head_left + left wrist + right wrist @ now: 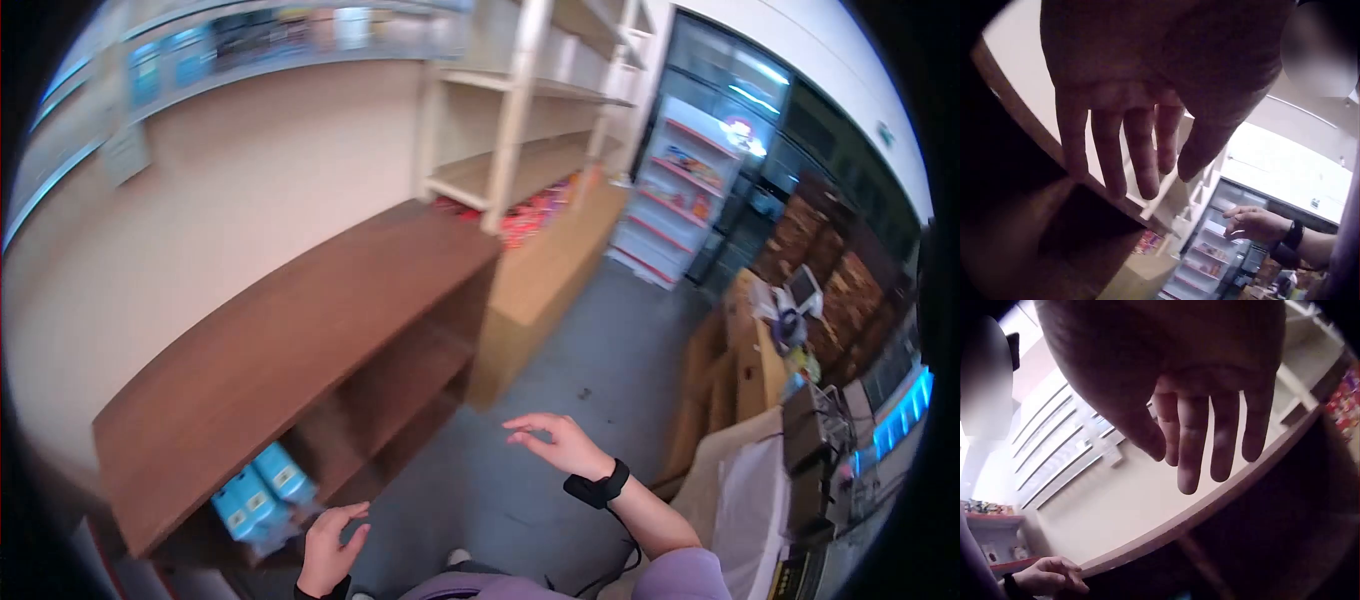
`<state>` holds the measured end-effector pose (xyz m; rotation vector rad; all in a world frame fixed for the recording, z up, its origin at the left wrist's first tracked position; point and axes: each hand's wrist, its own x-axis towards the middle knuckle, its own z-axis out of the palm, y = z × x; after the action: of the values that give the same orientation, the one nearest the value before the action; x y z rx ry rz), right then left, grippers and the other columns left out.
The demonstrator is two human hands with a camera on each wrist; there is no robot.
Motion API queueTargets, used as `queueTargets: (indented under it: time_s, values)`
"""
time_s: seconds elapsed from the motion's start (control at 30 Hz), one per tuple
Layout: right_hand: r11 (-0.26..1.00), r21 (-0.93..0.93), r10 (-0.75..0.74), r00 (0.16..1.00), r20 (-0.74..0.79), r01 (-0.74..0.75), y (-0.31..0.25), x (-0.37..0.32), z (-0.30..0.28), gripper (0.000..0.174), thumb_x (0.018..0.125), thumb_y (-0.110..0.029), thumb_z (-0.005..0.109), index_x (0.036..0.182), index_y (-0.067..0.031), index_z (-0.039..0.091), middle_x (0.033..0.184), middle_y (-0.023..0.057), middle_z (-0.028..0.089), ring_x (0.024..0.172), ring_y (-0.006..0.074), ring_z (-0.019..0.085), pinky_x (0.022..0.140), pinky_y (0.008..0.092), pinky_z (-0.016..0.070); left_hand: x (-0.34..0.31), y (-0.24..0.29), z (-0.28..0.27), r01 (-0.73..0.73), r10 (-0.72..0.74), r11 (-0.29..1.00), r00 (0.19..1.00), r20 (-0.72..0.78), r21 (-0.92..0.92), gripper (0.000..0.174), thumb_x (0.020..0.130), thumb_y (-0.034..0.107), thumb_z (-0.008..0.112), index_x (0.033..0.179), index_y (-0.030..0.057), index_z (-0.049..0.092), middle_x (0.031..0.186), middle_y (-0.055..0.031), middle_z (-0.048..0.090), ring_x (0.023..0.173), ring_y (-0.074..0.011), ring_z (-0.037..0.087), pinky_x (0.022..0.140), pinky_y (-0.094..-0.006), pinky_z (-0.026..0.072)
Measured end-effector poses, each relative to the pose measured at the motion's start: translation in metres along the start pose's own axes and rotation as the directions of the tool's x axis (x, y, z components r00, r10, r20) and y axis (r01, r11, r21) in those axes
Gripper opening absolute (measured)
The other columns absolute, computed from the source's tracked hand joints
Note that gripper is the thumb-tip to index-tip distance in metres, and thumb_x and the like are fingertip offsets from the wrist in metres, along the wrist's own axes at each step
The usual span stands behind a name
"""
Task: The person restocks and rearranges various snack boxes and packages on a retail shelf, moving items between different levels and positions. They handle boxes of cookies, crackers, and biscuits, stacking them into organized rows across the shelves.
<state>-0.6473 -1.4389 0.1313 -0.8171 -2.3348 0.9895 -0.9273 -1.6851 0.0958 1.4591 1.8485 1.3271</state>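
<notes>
My left hand (328,549) hangs with relaxed fingers and holds nothing, close to the blue packs (262,490) in the lower shelf of a brown wooden counter (300,300). Clear plastic wrap shows around the packs' lower ends. My right hand (562,445), a black band on its wrist, hovers over the grey floor to the right of the counter, also holding nothing. In the left wrist view the left fingers (1141,156) hang apart and loosely bent. The right wrist view has the right fingers (1191,450) spread in front of the counter's edge.
A light wooden cabinet (545,270) adjoins the counter, with red packets (535,215) beneath tall shelving. Farther back stands a white rack (675,195) with red-edged shelves. On the right are a wooden desk (750,345) and a table with a white cover (745,500). Grey floor (560,370) runs between.
</notes>
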Motion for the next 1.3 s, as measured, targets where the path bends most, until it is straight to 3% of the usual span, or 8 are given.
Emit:
queueTargets:
  time_s: [0.13,0.3,0.53,0.63,0.7,0.83,1.07,1.3]
  values:
    - [0.98,0.064,0.196,0.967,-0.165,-0.188,0.101,-0.069,-0.125,0.023,0.091,-0.013,0.056,0.113,-0.0109,0.064,0.096,0.0061,0.07,0.09,0.0182,0.067,0.071,0.0292,0.05,0.083,0.066,0.14,-0.255,0.255,0.967,0.945,0.207,-0.026,0.03,0.078,0.004,0.068,0.107,0.0037,0.064,0.098,-0.0102,0.068,0.093,-0.027,0.064,0.081,-0.0334,0.0504]
    - [0.926,0.022,0.368,0.889,-0.272,-0.376,0.117,-0.035,-0.14,0.024,0.09,-0.006,0.057,0.114,-0.0075,0.064,0.095,0.0063,0.07,0.091,0.0145,0.065,0.081,0.0296,0.0486,0.211,0.033,0.162,-0.38,0.372,0.922,0.829,0.417,-0.067,0.029,0.08,0.004,0.067,0.109,0.0063,0.065,0.096,-0.0098,0.068,0.092,-0.0258,0.064,0.079,-0.0331,0.0507]
    - [0.877,0.079,0.468,0.805,-0.363,-0.474,0.225,-0.014,-0.205,0.024,0.091,-0.008,0.059,0.115,-0.0069,0.063,0.097,0.006,0.069,0.091,0.0142,0.064,0.086,0.0279,0.0473,0.335,0.021,0.288,-0.207,0.249,0.969,0.82,0.515,-0.138,0.025,0.085,0.006,0.063,0.11,0.0033,0.064,0.103,-0.0132,0.066,0.099,-0.0272,0.062,0.086,-0.0332,0.0487]
    - [0.869,0.347,0.49,0.701,-0.517,-0.352,0.274,0.003,-0.247,0.022,0.092,-0.009,0.058,0.114,-0.0043,0.063,0.099,0.006,0.069,0.092,0.0125,0.063,0.084,0.0257,0.0466,0.414,0.026,0.342,-0.269,0.294,0.955,0.786,0.544,-0.127,0.025,0.086,0.006,0.062,0.111,0.0047,0.064,0.108,-0.0145,0.065,0.102,-0.0257,0.062,0.088,-0.0335,0.0481]
    - [0.809,0.535,0.583,0.436,-0.686,-0.241,0.298,0.014,-0.281,0.022,0.093,-0.008,0.057,0.113,-0.0003,0.062,0.097,0.0075,0.069,0.093,0.0124,0.062,0.084,0.0263,0.0463,0.472,0.047,0.375,-0.271,0.267,0.96,0.798,0.541,-0.074,0.028,0.081,0.006,0.066,0.109,0.0075,0.065,0.096,-0.0085,0.067,0.091,-0.0249,0.064,0.077,-0.0325,0.0507]
    - [0.829,0.409,0.533,0.319,-0.784,-0.381,0.33,0.014,-0.354,0.022,0.092,-0.007,0.058,0.113,-0.0005,0.062,0.097,0.0074,0.069,0.093,0.0109,0.062,0.086,0.0251,0.0454,0.563,0.098,0.465,-0.171,0.269,0.961,0.764,0.586,-0.219,0.027,0.084,0.011,0.065,0.111,0.0077,0.064,0.099,-0.0087,0.067,0.093,-0.0257,0.063,0.079,-0.0336,0.0503]
    - [0.742,0.539,0.577,-0.031,-0.816,-0.399,0.449,-0.044,-0.438,0.02,0.093,-0.007,0.057,0.11,0.0018,0.059,0.095,0.0081,0.068,0.088,0.0137,0.064,0.082,0.0249,0.0475,0.663,0.168,0.676,-0.452,0.54,0.819,0.401,0.74,-0.353,0.025,0.089,0.017,0.06,0.113,0.0105,0.064,0.105,-0.0097,0.066,0.097,-0.0278,0.061,0.084,-0.036,0.0488]
    - [0.81,0.461,0.501,0.022,-0.865,-0.363,0.586,-0.026,-0.635,0.022,0.094,-0.008,0.056,0.113,0.0026,0.059,0.095,0.0092,0.068,0.091,0.0132,0.062,0.083,0.0244,0.0467,0.746,0.248,0.848,-0.331,0.516,0.848,0.342,0.786,-0.413,0.027,0.088,0.018,0.062,0.114,0.0091,0.063,0.108,-0.0108,0.066,0.1,-0.0272,0.062,0.088,-0.0351,0.0482]
